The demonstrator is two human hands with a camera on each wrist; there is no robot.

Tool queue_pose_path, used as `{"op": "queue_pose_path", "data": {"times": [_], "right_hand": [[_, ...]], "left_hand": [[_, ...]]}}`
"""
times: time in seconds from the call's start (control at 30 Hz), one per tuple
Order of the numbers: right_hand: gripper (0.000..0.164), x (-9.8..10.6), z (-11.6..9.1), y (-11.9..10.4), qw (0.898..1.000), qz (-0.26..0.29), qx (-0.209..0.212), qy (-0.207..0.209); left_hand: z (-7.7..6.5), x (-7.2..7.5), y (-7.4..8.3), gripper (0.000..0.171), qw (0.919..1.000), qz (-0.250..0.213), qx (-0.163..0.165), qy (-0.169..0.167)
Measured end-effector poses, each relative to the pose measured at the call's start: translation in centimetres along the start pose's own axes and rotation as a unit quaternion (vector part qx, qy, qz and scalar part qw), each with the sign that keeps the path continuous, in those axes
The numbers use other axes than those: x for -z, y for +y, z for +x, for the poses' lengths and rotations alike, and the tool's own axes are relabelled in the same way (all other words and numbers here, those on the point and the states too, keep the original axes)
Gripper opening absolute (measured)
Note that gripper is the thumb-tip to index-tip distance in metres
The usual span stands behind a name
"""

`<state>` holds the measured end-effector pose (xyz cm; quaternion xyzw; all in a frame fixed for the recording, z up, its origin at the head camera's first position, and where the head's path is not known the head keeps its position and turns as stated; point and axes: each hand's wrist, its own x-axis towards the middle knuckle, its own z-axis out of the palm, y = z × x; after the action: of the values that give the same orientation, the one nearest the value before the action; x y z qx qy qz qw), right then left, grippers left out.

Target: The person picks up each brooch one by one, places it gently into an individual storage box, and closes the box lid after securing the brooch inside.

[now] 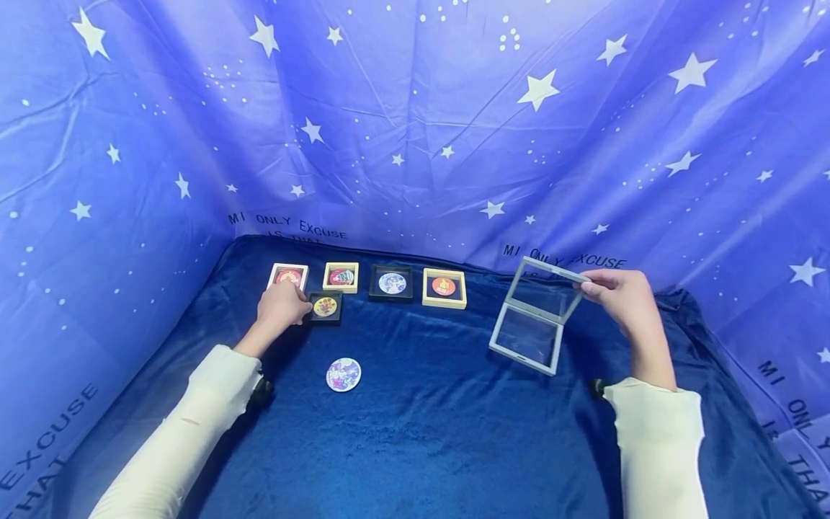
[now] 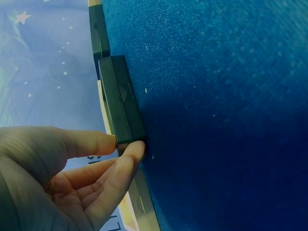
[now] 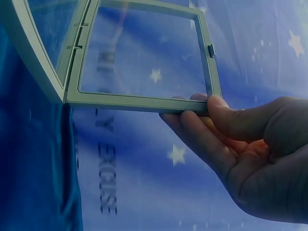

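Note:
My left hand is at the left of the row, pinching the near corner of a small black-framed display case between thumb and fingertips. Inside that case lies a round yellow badge. On the right, my right hand grips the raised lid of a grey hinged display frame by its corner, thumb on one side and fingers on the other. The frame is unfolded, with clear film in both halves; its lower half slants near the cloth. A round purple-and-white badge lies loose between the hands.
Along the back stand a pale case with a red badge, partly behind my left hand, a cream case, a black case and another cream case. A star-patterned curtain rises behind the blue cloth.

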<state>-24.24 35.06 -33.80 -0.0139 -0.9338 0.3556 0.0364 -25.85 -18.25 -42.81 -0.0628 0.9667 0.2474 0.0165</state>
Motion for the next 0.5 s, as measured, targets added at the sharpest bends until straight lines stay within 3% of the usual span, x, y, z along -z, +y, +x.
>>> {"op": "queue_pose_path", "data": {"times": [0.5], "right_hand": [[0.027,-5.2,1.1,-5.4,0.997,0.019,0.057,-0.051]], "left_hand": [[0.1,-0.1,-0.2,0.014,1.0000,0.000,-0.004,0.000]]}}
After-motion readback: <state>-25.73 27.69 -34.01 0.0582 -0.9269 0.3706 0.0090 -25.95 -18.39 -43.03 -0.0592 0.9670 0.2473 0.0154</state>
